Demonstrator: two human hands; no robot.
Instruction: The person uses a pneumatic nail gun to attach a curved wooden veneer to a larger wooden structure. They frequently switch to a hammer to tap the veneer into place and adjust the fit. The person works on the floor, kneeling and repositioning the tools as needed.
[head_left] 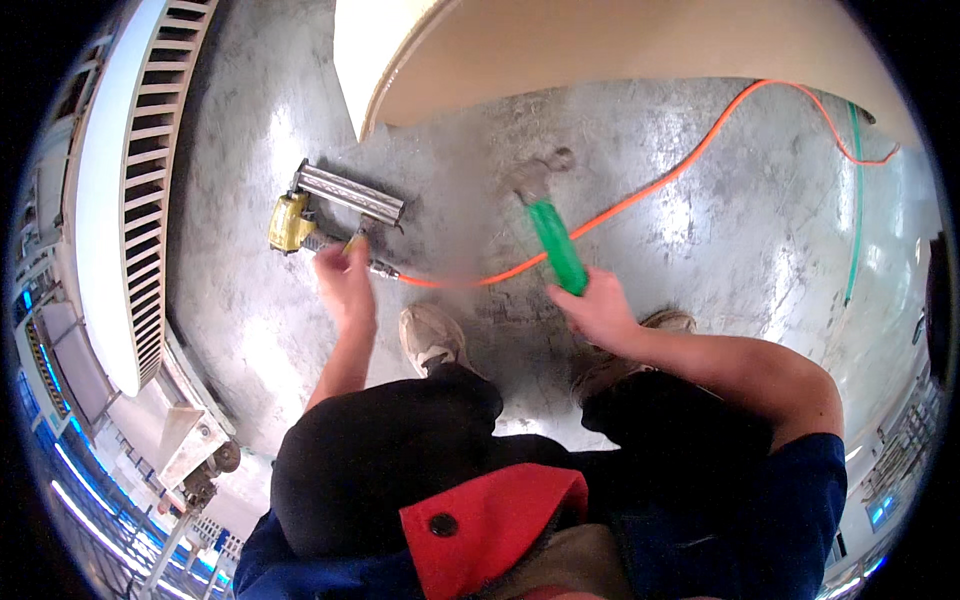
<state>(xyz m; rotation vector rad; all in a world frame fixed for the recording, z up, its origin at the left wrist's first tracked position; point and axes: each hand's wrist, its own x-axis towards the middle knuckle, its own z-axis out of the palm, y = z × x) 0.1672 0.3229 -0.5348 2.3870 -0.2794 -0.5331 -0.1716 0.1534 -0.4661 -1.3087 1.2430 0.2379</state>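
My right hand (pixel 600 312) is wrapped round the green handle of a claw hammer (pixel 556 245). The hammer's metal head points away from me and is blurred. On the left, my left hand (pixel 345 280) has its fingers drawn together in front of the handle of a yellow air nail gun (pixel 290 222). Something small and yellowish shows at those fingertips, too small to name. The nail gun lies on its side, its long silver magazine angled to the right. Whether my left hand touches the gun's handle is hard to tell.
An orange air hose (pixel 660 183) runs from the nail gun across the grey concrete floor (pixel 480 130) to the right. A large curved tan panel (pixel 600 50) stands ahead. Along the left is a white slatted piece (pixel 110 200). My shoe (pixel 432 335) is close to the hose.
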